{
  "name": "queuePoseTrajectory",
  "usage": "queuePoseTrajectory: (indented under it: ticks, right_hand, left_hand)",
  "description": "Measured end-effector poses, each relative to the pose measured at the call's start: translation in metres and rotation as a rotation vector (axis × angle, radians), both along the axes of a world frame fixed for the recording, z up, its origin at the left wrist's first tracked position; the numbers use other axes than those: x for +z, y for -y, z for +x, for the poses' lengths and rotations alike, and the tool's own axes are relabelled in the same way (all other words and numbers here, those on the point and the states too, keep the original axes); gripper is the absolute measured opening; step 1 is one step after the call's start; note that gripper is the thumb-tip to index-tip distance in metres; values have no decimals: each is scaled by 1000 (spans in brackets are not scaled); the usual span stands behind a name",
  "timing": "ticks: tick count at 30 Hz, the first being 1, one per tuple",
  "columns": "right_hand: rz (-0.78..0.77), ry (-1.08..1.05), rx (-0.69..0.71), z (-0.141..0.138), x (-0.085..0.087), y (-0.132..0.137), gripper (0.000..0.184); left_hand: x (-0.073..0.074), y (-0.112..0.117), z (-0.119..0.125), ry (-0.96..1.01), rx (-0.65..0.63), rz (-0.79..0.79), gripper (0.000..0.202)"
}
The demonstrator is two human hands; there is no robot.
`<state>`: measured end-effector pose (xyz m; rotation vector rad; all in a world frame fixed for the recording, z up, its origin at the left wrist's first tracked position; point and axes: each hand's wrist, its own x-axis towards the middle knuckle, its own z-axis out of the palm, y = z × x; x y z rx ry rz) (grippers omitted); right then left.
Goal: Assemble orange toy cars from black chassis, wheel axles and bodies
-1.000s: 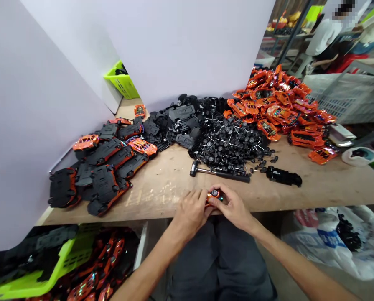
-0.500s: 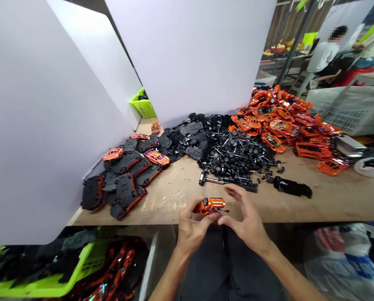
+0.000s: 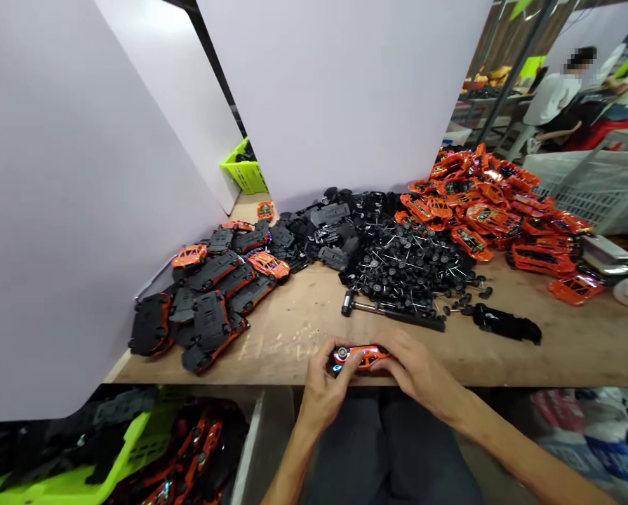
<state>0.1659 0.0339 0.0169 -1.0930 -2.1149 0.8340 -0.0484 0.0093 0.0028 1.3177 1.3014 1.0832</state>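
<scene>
Between my two hands, just over the table's front edge, is an orange toy car [image 3: 369, 356] with a dark wheel showing near its left end. My left hand [image 3: 327, 386] grips the left end, thumb across the side. At the right end, the thumb and fingers of my right hand [image 3: 411, 361] close on the same car. Beyond them lies a hammer [image 3: 392, 313] with a black handle. A heap of black wheels on metal axles [image 3: 398, 266] sits behind the hammer. To its right rests a single black car base [image 3: 507, 324].
Orange car shells [image 3: 495, 210] are piled at the back right. Black car bases [image 3: 329, 217] are heaped at the back middle. Several joined cars [image 3: 211, 315] lie at the left, bases up. A yellow-green crate [image 3: 129, 456] stands below the table. People sit in the background.
The toy car has turned so its side faces up. My right hand, apart from its far end before, has closed on it. The view has shifted slightly.
</scene>
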Motion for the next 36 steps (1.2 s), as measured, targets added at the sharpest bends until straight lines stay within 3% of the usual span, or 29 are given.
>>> queuePoseTrajectory:
  ticks: [4, 8, 11, 13, 16, 19, 22, 24, 26, 28, 30, 32, 36]
  right_hand:
    - [-117, -142, -95, -6, -18, 1, 15]
    - [-16, -249, -193, -13, -35, 5, 15]
    - [-120, -217, -158, -14, -25, 4, 21]
    - [-234, -190, -148, -17, -13, 3, 20]
    - [-321, -162, -79, -20, 1, -4, 18]
    - [-264, -155, 40, -16, 3, -22, 27]
    - [86, 61, -94, -7, -3, -51, 27]
    - [328, 342, -135, -6, -9, -66, 24]
    - [440, 537, -79, -9, -12, -75, 21]
    - [467, 584, -35, -15, -12, -77, 20]
    - [466, 574, -11, -20, -8, -77, 20]
    - [410, 492, -2, -22, 0, -80, 23]
    - [62, 140, 37, -19, 19, -99, 35]
  left_hand:
    - [-13, 1, 6, -56, 6, 80, 20]
    - [-5, -5, -3, -134, -93, 136, 20]
    - [12, -11, -10, -309, -294, 229, 24]
    - [20, -12, -9, -398, -336, 292, 40]
    - [19, -4, -3, -392, -208, 283, 39]
    - [12, 13, -5, -343, -106, 104, 33]
    - [9, 32, -11, -6, -62, -230, 31]
    - [9, 43, -9, 413, -80, -485, 31]
    - [5, 49, -2, 873, -116, -725, 34]
    - [-1, 50, 7, 1263, -106, -911, 36]
    - [-8, 49, 14, 1508, -83, -1028, 36]
    - [-14, 47, 18, 1624, -40, -1071, 36]
    - [-22, 45, 16, 1594, -19, -1044, 35]
